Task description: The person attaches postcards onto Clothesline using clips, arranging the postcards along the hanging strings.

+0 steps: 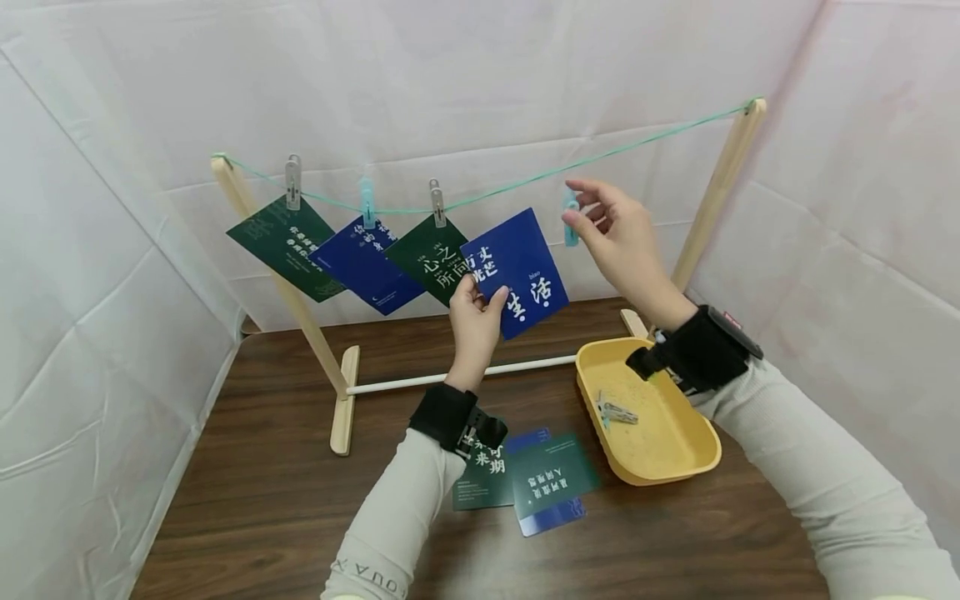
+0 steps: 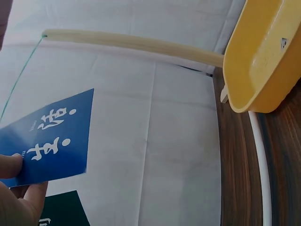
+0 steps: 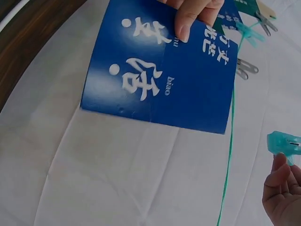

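Note:
My left hand [image 1: 476, 327] pinches a blue card [image 1: 525, 262] with white characters by its lower left edge. The card is tilted just below the green string [image 1: 622, 150] and overlaps the right side of a hanging green card [image 1: 427, 260]. To the right, my right hand [image 1: 618, 237] pinches a light blue clothespin [image 1: 572, 218] between thumb and fingers, apart from the card. In the right wrist view that clothespin [image 3: 284, 142] is partly cut off by the frame edge. The left wrist view shows the blue card [image 2: 56, 136] with thumb and fingers on it.
Another green card [image 1: 281, 250] and another blue card [image 1: 369, 265] hang by clothespins at left. Wooden posts [image 1: 720, 187] hold the string. A yellow basket [image 1: 705, 450] with clothespins [image 1: 618, 413] stands at right, beside overlapping cards [image 1: 555, 475] on the table [image 1: 247, 500].

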The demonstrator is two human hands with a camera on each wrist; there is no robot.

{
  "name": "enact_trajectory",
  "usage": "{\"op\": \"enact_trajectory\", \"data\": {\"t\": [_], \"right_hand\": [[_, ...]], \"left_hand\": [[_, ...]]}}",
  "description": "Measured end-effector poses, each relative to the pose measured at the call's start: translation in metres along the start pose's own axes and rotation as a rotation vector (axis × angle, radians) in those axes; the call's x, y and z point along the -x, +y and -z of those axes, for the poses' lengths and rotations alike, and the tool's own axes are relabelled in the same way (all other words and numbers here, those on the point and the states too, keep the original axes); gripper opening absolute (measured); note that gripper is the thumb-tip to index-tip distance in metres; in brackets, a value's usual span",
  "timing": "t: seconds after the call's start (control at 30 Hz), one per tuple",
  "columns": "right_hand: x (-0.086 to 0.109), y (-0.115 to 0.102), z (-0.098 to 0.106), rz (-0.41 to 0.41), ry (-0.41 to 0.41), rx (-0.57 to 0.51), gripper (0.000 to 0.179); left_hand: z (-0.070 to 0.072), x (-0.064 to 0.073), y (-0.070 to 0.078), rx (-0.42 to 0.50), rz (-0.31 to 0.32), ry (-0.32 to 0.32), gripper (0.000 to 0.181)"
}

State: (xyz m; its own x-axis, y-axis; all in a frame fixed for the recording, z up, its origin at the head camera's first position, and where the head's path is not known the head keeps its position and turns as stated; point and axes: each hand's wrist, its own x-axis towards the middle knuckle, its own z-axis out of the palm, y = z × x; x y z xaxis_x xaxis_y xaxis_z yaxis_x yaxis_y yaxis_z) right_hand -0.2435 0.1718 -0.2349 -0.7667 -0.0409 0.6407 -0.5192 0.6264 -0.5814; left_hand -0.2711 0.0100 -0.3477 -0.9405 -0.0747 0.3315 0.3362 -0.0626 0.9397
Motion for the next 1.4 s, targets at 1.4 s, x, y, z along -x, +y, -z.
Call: {"op": "enact_trajectory", "data": {"t": [1.4], "right_hand": [[-0.093,0.007,-0.029,0.049,-0.202,0.170,0.022]], "left_hand": [[-0.018,-0.025,-0.001,0.161,0.125,0.113,0.030]]}}
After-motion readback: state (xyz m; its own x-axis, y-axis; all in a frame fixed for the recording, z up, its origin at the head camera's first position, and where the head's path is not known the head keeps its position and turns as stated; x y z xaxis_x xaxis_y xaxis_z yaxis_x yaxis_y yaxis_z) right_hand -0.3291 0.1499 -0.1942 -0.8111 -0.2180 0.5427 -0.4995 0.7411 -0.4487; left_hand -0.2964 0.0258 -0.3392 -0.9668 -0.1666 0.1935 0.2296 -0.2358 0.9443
